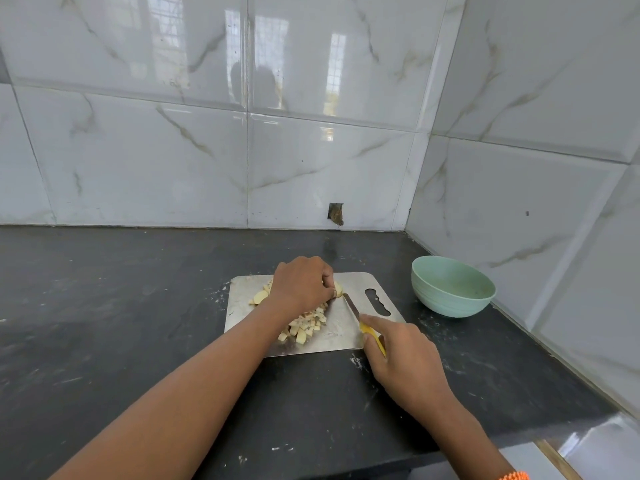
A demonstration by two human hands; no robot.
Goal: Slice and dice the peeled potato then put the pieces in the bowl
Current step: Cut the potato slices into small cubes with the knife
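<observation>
Mostly the left hand point(304, 284) hides the potato piece point(338, 289) it pinches near the cutting board's point(341, 332) far edge. One knife point(360, 315), gripped by the right hand point(403, 355), touches it. Diced pieces point(306, 323), too many to count, lie mid-board. One bowl point(452, 285) stands beyond the board's right edge.

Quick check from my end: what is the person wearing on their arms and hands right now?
Both forearms are bare, with no sleeves in view. The left hand and right hand wear no gloves, and no rings show. An orange beaded band sits at the right wrist, cut off by the picture's bottom edge.
</observation>
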